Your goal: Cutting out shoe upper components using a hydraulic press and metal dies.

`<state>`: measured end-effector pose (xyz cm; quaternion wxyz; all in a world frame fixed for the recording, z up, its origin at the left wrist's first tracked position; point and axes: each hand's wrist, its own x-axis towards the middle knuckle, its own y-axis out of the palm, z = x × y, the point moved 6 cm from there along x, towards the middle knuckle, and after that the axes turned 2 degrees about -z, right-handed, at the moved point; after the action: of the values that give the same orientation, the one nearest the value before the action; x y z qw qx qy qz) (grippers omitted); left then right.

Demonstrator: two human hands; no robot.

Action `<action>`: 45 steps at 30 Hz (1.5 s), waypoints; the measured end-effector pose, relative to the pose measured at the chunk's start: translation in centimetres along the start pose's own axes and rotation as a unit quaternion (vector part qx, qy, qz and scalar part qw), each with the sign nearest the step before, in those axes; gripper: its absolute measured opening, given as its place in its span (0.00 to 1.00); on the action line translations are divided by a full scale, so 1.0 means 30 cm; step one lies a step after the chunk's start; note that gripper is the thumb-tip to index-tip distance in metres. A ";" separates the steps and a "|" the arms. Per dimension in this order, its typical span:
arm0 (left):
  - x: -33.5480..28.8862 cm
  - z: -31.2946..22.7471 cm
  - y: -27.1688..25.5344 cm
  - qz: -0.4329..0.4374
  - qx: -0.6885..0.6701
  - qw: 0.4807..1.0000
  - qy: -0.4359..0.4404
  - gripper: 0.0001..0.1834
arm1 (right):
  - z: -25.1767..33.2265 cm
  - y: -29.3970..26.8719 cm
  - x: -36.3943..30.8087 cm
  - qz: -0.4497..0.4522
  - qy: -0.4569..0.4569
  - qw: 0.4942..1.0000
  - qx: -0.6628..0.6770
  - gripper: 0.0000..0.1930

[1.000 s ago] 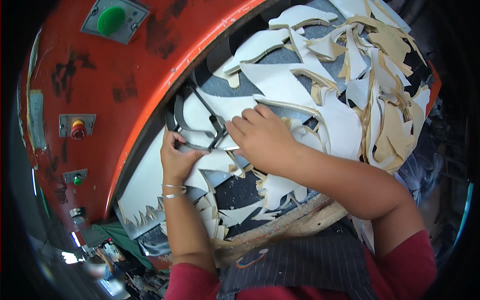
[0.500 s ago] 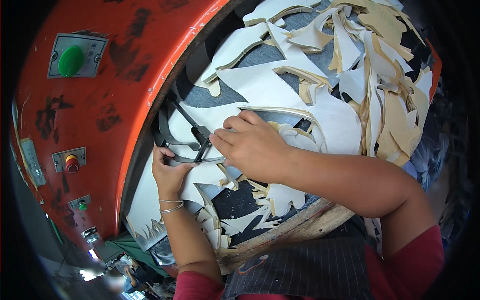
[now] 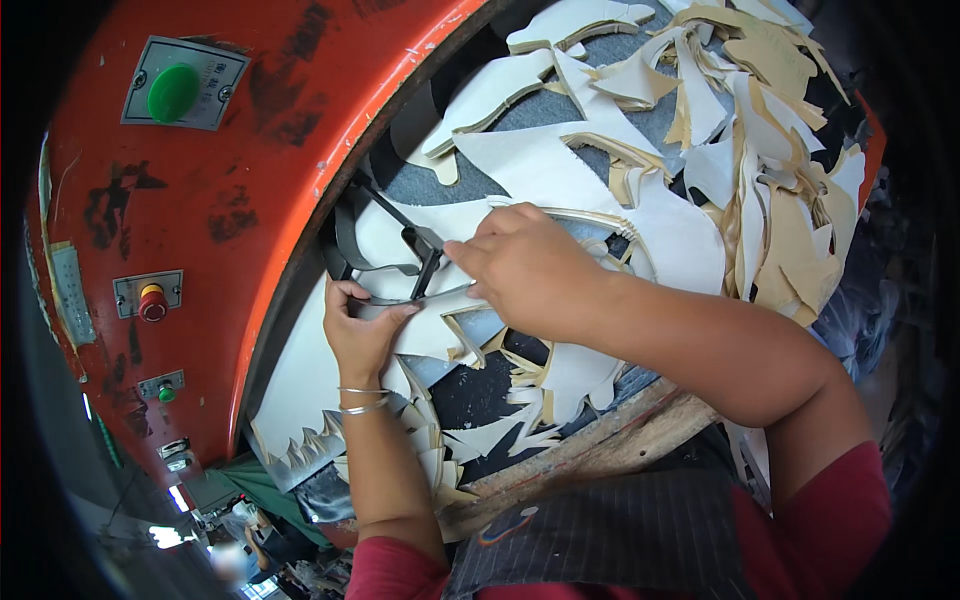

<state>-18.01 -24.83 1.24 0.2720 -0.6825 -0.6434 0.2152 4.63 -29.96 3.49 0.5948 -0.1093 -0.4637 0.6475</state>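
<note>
A dark metal cutting die (image 3: 426, 270), a curved band with crossbars, stands on layered white sheet material (image 3: 300, 370) beside the red machine. My left hand (image 3: 362, 328) grips the die's near left edge, thumb on the near side and fingers curled round the band. From the right, my right hand (image 3: 532, 268) reaches over and holds the die's right end, its fingertips at the crossbar and band. Part of that end is hidden under my right hand. Cut white pieces (image 3: 500, 95) lie in stacks beyond the hands.
The red machine body (image 3: 240, 170) rises on the left, with a large green button (image 3: 174, 93) and a red knob (image 3: 152, 303). White and tan offcuts (image 3: 790, 220) pile up at the right. A worn wooden edge (image 3: 590, 450) runs in front of me. Another person is far off at lower left.
The view has turned slightly, so the machine and sheets sit differently in it. Both hands keep hold of the die, which appears a little farther up and right.
</note>
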 end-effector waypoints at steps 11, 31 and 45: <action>-0.075 -0.110 0.068 -0.067 0.131 0.989 0.004 0.31 | -0.152 -0.106 0.046 0.121 -0.020 0.992 0.027 0.16; -0.058 -0.041 0.042 -0.068 0.055 0.995 -0.041 0.26 | -0.164 -0.079 0.037 0.139 -0.018 0.989 0.037 0.13; -0.057 -0.027 0.032 -0.050 0.022 0.998 -0.024 0.28 | -0.140 -0.061 0.039 0.162 0.000 0.987 0.008 0.13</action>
<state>-16.87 -26.64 1.14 0.2817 -0.6382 -0.6781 0.2314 8.44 -27.21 3.00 0.4828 -0.1777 -0.4346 0.7392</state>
